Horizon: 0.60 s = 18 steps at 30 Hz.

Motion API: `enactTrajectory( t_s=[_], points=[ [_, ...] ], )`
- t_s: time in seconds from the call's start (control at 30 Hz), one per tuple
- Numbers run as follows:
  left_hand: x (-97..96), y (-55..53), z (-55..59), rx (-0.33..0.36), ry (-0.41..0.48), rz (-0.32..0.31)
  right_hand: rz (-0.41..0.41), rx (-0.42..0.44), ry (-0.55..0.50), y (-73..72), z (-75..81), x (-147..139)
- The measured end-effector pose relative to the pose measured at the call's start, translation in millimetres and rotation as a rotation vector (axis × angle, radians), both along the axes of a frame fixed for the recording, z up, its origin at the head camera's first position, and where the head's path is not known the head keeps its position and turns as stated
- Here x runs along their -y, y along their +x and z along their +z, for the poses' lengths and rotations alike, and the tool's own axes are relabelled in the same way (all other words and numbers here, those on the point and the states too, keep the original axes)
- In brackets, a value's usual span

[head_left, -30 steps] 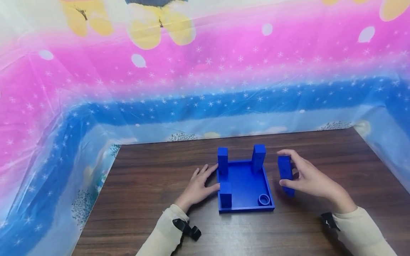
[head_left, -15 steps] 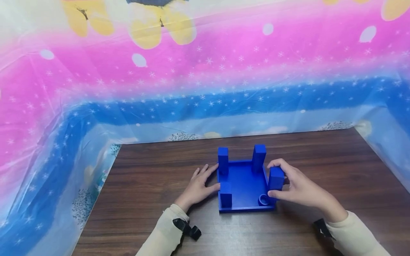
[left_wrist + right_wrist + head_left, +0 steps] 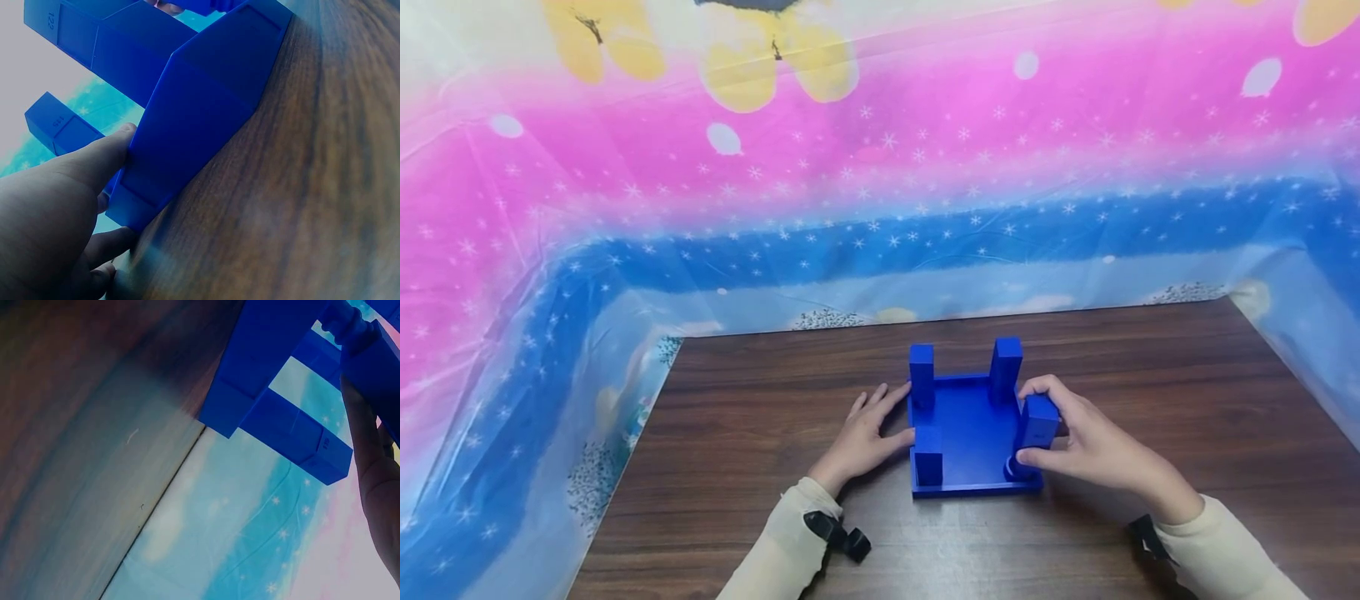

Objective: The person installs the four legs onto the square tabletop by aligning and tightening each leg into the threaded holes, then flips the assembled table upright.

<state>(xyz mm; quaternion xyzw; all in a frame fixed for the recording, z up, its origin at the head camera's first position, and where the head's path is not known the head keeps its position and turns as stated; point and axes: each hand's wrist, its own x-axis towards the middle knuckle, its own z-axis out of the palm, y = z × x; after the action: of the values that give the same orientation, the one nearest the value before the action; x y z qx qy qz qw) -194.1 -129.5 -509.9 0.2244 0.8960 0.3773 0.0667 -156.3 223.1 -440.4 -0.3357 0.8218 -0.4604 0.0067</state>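
A square blue tray-like base [image 3: 973,442] with a low rim lies on the table. Blue square posts rise from three corners: back left [image 3: 921,375], back right [image 3: 1006,371] and front left [image 3: 929,456]. My right hand [image 3: 1093,442] grips a fourth blue post [image 3: 1039,423], tilted over the ring [image 3: 1011,468] at the front right corner. In the right wrist view, a ridged stub [image 3: 344,324] shows at the lower end of this held post [image 3: 378,372]. My left hand [image 3: 868,437] touches the base's left side, fingers extended, thumb on the rim in the left wrist view.
The brown wooden table [image 3: 760,400] runs around the base. Behind it hangs a pink and blue printed cloth [image 3: 850,208], also folded along both sides. A black strap [image 3: 838,537] sits on my left wrist, another [image 3: 1146,537] on my right.
My right hand has brought the post leftward from beside the base to its front right corner, turning it more upright. It now partly covers the ring. My left hand stays in place.
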Motion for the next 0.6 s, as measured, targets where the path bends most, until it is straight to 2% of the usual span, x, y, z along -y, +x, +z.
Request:
enactTrajectory(
  t_s=[0.33, 0.6],
  points=[
    [-0.2, 0.0, -0.1, -0.001, -0.002, 0.006, -0.052, -0.023, 0.032, 2.3, -1.6, 5.3],
    [0.0, -0.3, -0.2, 0.015, 0.003, 0.009, -0.068, -0.104, 0.03, 0.0, -6.2, 7.1]
  ],
)
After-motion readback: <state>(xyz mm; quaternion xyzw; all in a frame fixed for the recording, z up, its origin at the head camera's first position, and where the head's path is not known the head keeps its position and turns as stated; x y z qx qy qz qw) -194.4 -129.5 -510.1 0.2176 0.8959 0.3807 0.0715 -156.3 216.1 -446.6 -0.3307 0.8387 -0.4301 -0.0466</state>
